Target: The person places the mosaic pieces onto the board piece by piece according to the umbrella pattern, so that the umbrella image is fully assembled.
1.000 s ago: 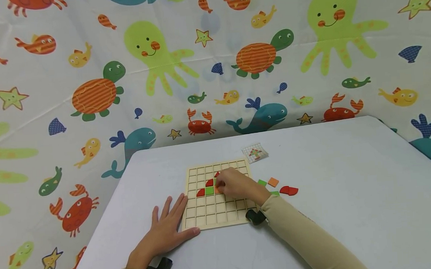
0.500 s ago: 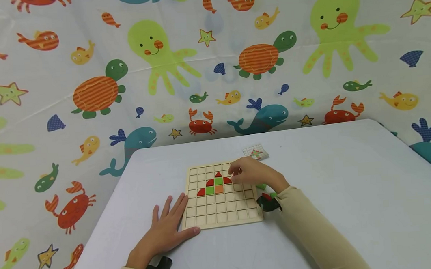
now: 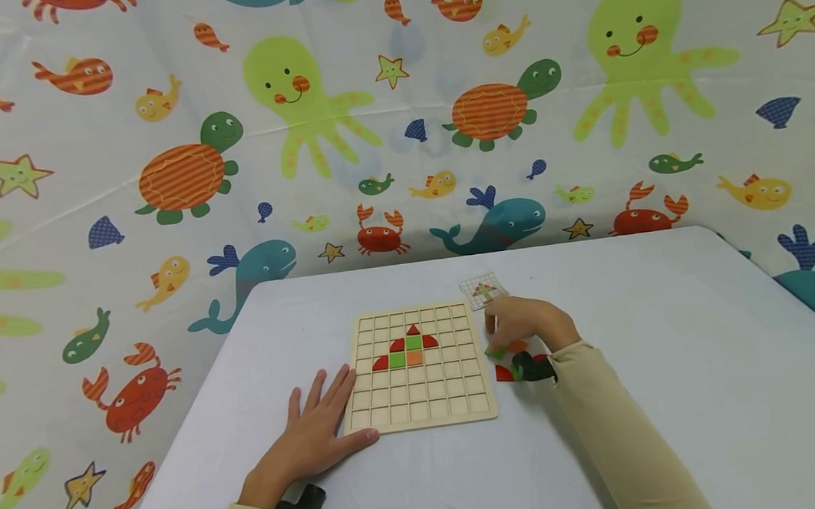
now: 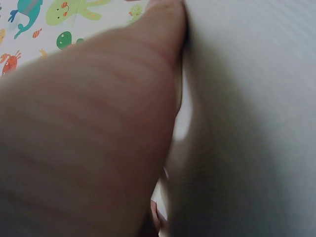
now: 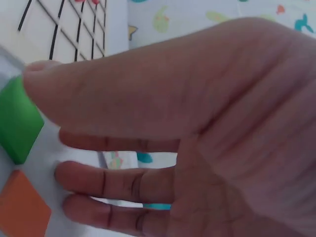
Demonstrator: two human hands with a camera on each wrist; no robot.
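Note:
My left hand [image 3: 313, 440] lies flat with spread fingers at the left edge of a wooden grid board [image 3: 415, 396], thumb by its near corner. On the board, green squares [image 3: 397, 359], an orange square [image 3: 414, 358], a red triangle [image 3: 413, 330] and red quarter-round pieces [image 3: 430, 341] form a group. My right hand [image 3: 522, 321] is beyond the board's right edge, over the loose pieces. In the right wrist view its thumb tip overlaps a loose green square [image 5: 19, 121]; the other fingers extend with a gap below the thumb. Whether it touches the square is unclear.
Loose orange [image 3: 518, 346] and red [image 3: 504, 373] pieces lie right of the board, partly hidden by the right wrist's black camera [image 3: 532, 366]. A printed pattern card [image 3: 478, 289] lies at the board's far right corner. A sea-animal curtain [image 3: 401, 132] hangs behind the white table [image 3: 661, 349].
My right hand has moved right, off the board to the loose pieces, uncovering a red quarter-round piece right of the upper green square. The left hand has stayed put.

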